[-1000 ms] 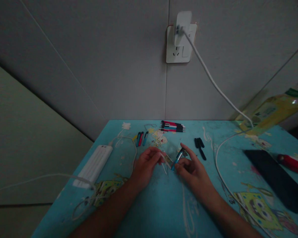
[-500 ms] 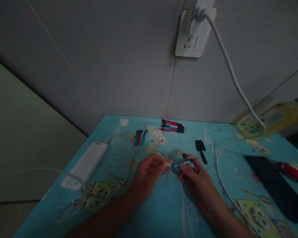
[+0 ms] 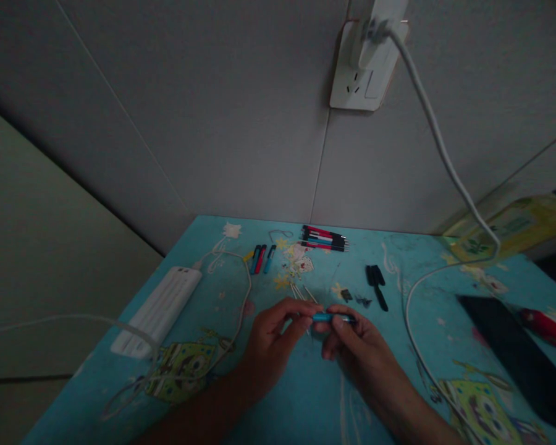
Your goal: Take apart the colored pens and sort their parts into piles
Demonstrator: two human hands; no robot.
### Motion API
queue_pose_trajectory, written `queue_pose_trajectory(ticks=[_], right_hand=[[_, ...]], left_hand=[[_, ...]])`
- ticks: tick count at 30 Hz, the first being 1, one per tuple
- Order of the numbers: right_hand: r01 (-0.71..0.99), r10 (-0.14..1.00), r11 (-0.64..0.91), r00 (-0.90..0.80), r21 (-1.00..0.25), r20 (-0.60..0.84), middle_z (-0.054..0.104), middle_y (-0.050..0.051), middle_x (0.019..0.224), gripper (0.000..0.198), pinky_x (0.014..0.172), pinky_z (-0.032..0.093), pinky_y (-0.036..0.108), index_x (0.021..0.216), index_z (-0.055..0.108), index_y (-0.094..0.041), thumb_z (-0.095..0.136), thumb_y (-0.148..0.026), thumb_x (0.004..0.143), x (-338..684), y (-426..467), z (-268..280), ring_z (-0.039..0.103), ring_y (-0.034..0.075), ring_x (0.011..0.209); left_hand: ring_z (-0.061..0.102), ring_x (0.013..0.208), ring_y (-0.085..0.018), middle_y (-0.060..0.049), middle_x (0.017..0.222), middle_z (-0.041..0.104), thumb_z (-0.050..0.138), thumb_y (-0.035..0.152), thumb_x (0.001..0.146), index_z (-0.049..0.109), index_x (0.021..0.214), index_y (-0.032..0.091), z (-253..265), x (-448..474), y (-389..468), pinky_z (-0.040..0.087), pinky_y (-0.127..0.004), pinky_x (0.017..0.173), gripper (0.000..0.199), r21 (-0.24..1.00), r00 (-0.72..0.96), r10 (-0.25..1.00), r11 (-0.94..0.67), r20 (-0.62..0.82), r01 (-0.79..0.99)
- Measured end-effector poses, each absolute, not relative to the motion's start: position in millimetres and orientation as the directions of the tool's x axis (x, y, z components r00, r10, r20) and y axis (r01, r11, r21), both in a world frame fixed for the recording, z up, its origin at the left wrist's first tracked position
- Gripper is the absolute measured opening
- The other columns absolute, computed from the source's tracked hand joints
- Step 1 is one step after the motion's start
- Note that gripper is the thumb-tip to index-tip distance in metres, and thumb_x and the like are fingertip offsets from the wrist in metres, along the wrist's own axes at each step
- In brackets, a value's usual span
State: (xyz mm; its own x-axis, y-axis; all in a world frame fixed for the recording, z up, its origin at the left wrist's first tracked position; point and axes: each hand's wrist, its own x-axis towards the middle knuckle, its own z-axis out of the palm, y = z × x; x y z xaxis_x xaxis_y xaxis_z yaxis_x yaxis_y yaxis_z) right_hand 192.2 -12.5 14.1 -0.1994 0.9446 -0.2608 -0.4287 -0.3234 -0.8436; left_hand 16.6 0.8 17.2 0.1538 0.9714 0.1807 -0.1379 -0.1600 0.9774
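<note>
Here, blue barrel [image 3: 323,317] (slim, cylindrical), in right hand [image 3: 354,337], thin sticks [image 3: 298,292].

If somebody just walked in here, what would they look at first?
Probably the small blue pen barrel in the middle, pinched between the left hand and the right hand. Next, maybe the thick white cable swooping down from the wall socket at the top, or the bottle of yellow liquid at the far right.
</note>
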Motion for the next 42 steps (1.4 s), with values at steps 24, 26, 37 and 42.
queue_pose_trajectory(ticks=[24, 26, 37, 42], right_hand=[[0.829, 0.974, 0.225, -0.19, -0.511, 0.121, 0.066, 0.005, 0.09, 0.015, 0.081, 0.048, 0.034, 0.092, 0.067, -0.022, 0.053, -0.025, 0.095, 207.5, -6.4, 8.5, 0.063, 0.021, 0.085], [0.855, 0.978, 0.208, -0.178, -0.475, 0.107, 0.065, 0.005, 0.088, 0.014, 0.08, 0.048, 0.033, 0.089, 0.066, -0.022, 0.054, -0.025, 0.095, 204.8, -7.4, 7.6, 0.063, 0.021, 0.082], [0.933, 0.992, 0.116, -0.09, -0.34, 0.093, 0.066, 0.005, 0.087, 0.019, 0.074, 0.044, 0.032, 0.089, 0.064, -0.022, 0.048, -0.025, 0.098, 206.7, -7.4, 7.8, 0.064, 0.021, 0.081], [0.949, 0.993, 0.107, -0.087, -0.297, 0.079, 0.064, 0.006, 0.086, 0.021, 0.074, 0.043, 0.032, 0.088, 0.063, -0.021, 0.045, -0.02, 0.098, 206.5, -7.7, 8.0, 0.063, 0.022, 0.081]], left_hand=[[0.061, 0.071, -0.01, 0.001, 0.087, 0.059, 0.072, 0.035, 0.087, 0.061, 0.114, 0.022, 17.2, 13.2, 21.0, 0.05, -0.021, 0.065, 0.032, 0.843, -0.146, 0.983, 0.017, -0.113, -0.538], [0.06, 0.07, -0.009, 0.002, 0.086, 0.058, 0.069, 0.035, 0.089, 0.06, 0.117, 0.022, 15.3, 11.8, 20.3, 0.049, -0.02, 0.064, 0.032, 0.863, -0.133, 0.986, 0.017, -0.097, -0.505], [0.06, 0.105, -0.019, -0.008, 0.109, 0.065, 0.052, 0.008, 0.093, 0.061, 0.116, 0.02, 19.1, 2.3, 4.3, 0.047, -0.033, 0.093, 0.027, 0.729, 0.234, 0.771, -0.637, 0.592, 0.251], [0.062, 0.097, -0.016, -0.005, 0.102, 0.065, 0.046, 0.017, 0.099, 0.056, 0.118, 0.021, 13.2, 10.5, 5.1, 0.047, -0.03, 0.09, 0.021, 0.88, 0.125, 0.906, -0.422, 0.404, 0.217]])
